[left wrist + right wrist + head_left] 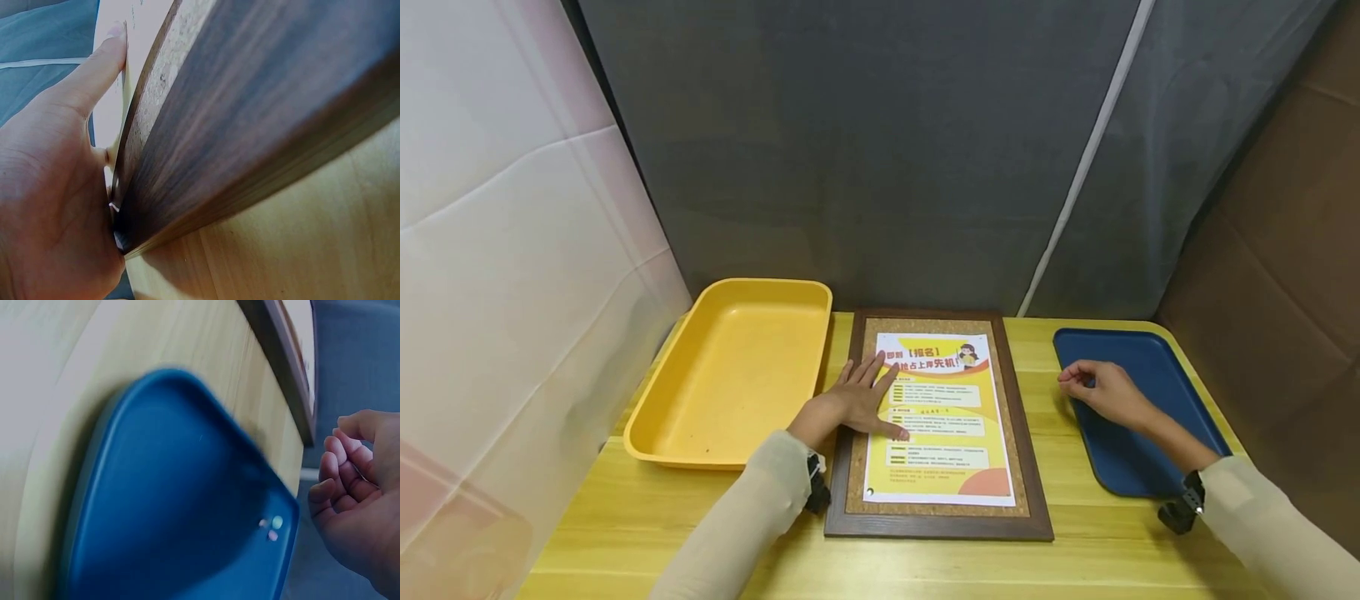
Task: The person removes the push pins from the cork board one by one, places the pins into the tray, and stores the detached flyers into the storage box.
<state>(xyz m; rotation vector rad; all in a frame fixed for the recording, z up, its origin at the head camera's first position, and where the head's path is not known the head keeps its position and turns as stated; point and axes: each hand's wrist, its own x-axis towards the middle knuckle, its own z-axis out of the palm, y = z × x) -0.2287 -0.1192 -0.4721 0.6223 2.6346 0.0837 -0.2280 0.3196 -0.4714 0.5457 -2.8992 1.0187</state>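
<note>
My left hand (859,406) rests on a printed yellow-and-white sheet (940,433), its fingers spread and nearly straight. Beneath the sheet is a cork board (940,326) in a dark wooden frame (250,81). One small round pin (870,492) shows at the sheet's lower left corner. Over the left edge of a blue tray (1142,408) hovers my right hand (1105,390), thumb and forefinger tips together, other fingers curled. I cannot tell whether something small is between those tips. In the right wrist view, a few small pink and pale green pieces (273,535) lie in the tray.
A deep yellow tray (737,375) stands left of the board on the light wooden table (1097,550). Behind the table hangs a grey cloth (850,150) with a pale strip (1086,158). White sheeting (535,225) bounds the left side, brown sheeting (1270,250) the right.
</note>
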